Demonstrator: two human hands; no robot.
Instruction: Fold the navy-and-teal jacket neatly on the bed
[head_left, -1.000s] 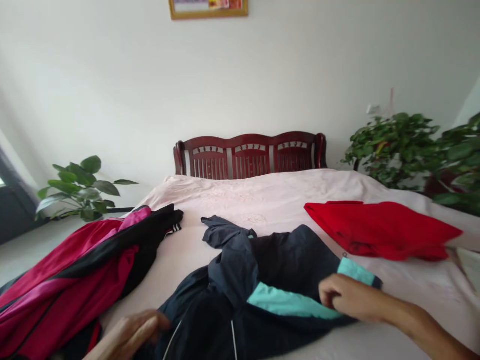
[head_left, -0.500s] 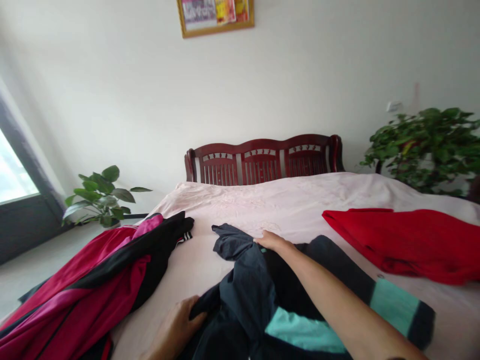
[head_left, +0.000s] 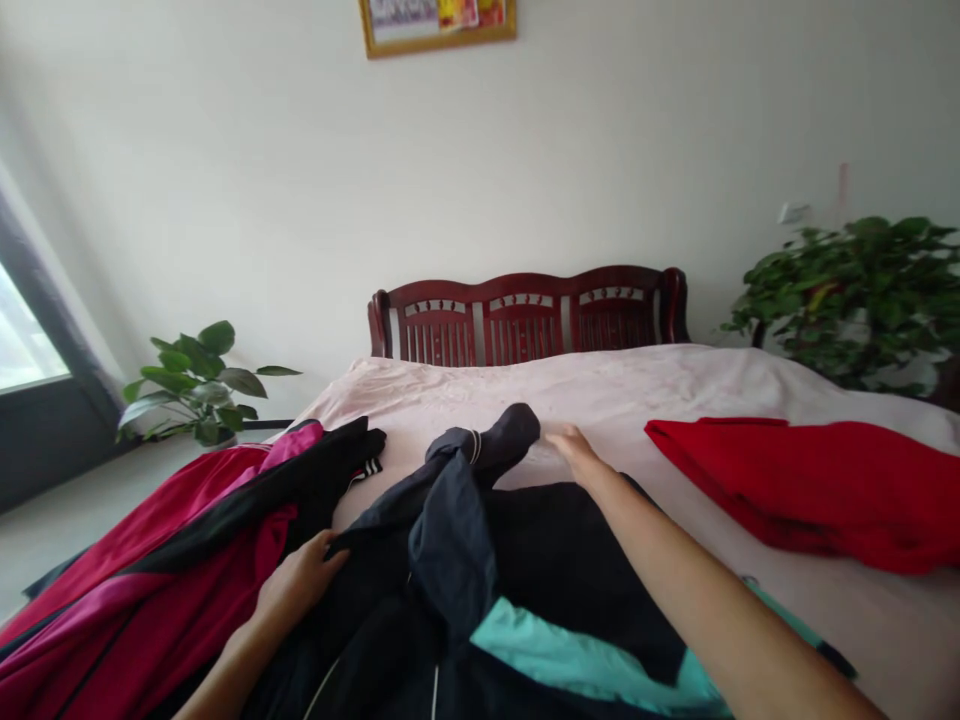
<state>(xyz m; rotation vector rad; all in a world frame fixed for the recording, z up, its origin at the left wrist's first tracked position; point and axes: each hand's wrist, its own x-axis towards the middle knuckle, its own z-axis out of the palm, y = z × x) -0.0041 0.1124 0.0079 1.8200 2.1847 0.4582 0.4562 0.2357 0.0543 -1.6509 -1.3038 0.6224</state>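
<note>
A dark navy jacket (head_left: 555, 540) with turquoise panels (head_left: 570, 650) lies bunched on the bed in front of me. My left hand (head_left: 300, 575) pinches its left edge, fingers closed on the dark cloth. A folded-over part of the jacket with a thin pale band (head_left: 475, 446) stands up in the middle, its rounded end (head_left: 519, 425) pointing right. Just right of that end is my right hand (head_left: 574, 450), slightly apart from the cloth, with its fingers extended and nothing visible in them. My right forearm crosses over the jacket and hides part of it.
Pink and black clothes (head_left: 202, 580) are heaped at left, close by my left hand. A folded red garment (head_left: 810, 490) rests at right on the pale pink bedspread (head_left: 600, 385). Behind stand a dark wooden backrest (head_left: 525, 325) and potted plants at left (head_left: 202, 380) and right (head_left: 855, 300).
My left hand has moved left and forward, drawing the jacket's edge out. My right hand has let go of the cloth and shifted slightly right. The upper dark part has flipped over.
</note>
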